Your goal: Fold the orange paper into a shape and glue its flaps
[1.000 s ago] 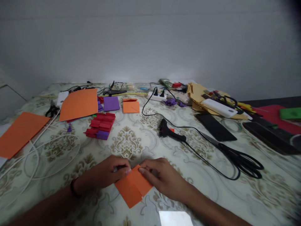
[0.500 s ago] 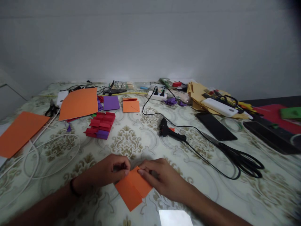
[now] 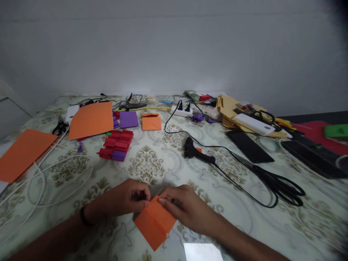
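Observation:
A folded piece of orange paper [image 3: 154, 228] is held just above the patterned tablecloth, with a crease or flap running across its middle. My left hand [image 3: 133, 195] pinches its upper left edge between thumb and curled fingers. On the upper right edge, my right hand [image 3: 181, 204] grips the same paper, thumb on top. A white piece of paper [image 3: 202, 252] lies at the near edge, below my right hand. Beyond my hands sits a red and purple folded paper piece [image 3: 116, 145].
To the right lie a black glue gun [image 3: 198, 152], black-handled scissors [image 3: 272, 179] and a phone [image 3: 248, 146]. Orange sheets [image 3: 91, 121] and a looped white cable [image 3: 40, 177] occupy the left. A power strip [image 3: 181, 110] stands at the back, near a folded orange piece [image 3: 151, 122].
The orange paper has shifted slightly toward me and turned a little, and its middle fold looks different. Both hands keep their hold, the right one a bit lower.

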Tool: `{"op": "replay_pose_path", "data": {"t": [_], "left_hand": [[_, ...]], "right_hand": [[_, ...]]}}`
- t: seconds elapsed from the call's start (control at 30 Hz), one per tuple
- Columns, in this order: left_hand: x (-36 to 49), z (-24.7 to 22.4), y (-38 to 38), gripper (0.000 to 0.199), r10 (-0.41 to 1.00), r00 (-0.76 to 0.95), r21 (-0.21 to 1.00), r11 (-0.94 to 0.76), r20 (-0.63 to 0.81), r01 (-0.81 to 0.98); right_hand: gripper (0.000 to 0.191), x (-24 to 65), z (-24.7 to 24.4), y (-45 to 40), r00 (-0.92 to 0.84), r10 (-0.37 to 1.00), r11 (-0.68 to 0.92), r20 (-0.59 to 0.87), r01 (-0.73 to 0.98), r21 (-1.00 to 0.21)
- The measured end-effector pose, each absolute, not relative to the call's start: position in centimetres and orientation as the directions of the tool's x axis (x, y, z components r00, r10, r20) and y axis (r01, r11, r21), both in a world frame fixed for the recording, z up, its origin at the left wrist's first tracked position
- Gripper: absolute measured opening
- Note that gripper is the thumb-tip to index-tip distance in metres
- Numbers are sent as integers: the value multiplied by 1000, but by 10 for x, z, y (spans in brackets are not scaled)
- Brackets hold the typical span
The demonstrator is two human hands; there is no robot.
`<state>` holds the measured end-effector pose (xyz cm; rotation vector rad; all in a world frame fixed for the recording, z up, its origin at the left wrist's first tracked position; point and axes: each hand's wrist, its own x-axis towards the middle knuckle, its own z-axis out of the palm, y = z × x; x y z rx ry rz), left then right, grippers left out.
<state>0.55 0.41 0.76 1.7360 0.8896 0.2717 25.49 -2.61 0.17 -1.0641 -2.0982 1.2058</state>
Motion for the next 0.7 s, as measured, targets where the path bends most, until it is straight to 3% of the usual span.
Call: {"op": "replay_pose_path", "data": {"t": [0.7], "left_hand": [[6,8,2,6,683,691,917,-77,-238,392]], "right_hand": [[31,259,10,-23,-541,839,278,45,356,-892]]}}
